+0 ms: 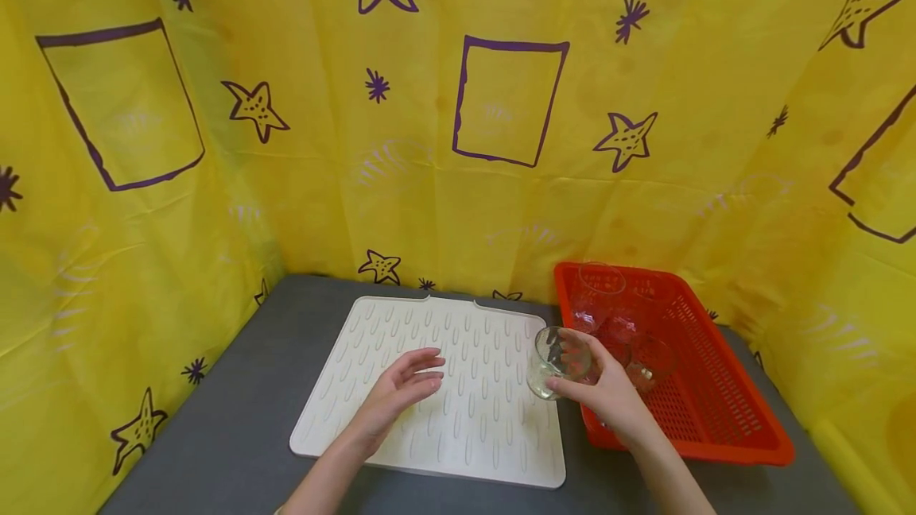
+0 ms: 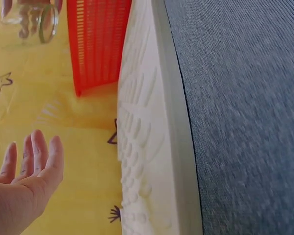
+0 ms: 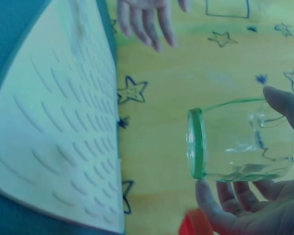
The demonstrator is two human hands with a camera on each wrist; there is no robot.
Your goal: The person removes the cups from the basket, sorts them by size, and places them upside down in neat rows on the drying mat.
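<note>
A clear drinking glass (image 1: 541, 378) is in my right hand (image 1: 611, 394), with the thumb on one side and fingers around the other. It hangs over the right edge of the white ridged drying mat (image 1: 458, 412), beside the red basket. In the right wrist view the glass (image 3: 235, 142) has its thick greenish base towards the mat. My left hand (image 1: 397, 392) hovers above the mat's middle, fingers loosely bent and holding nothing. The left wrist view shows this hand (image 2: 32, 171) apart from the mat (image 2: 152, 122).
On the right stands a red plastic basket (image 1: 762, 431) with slotted walls, with several clear glasses (image 1: 653, 360) inside towards its left and back. A dark grey cloth (image 1: 236, 388) covers the table. Yellow curtains (image 1: 322, 205) with starfish drawings enclose the back and sides.
</note>
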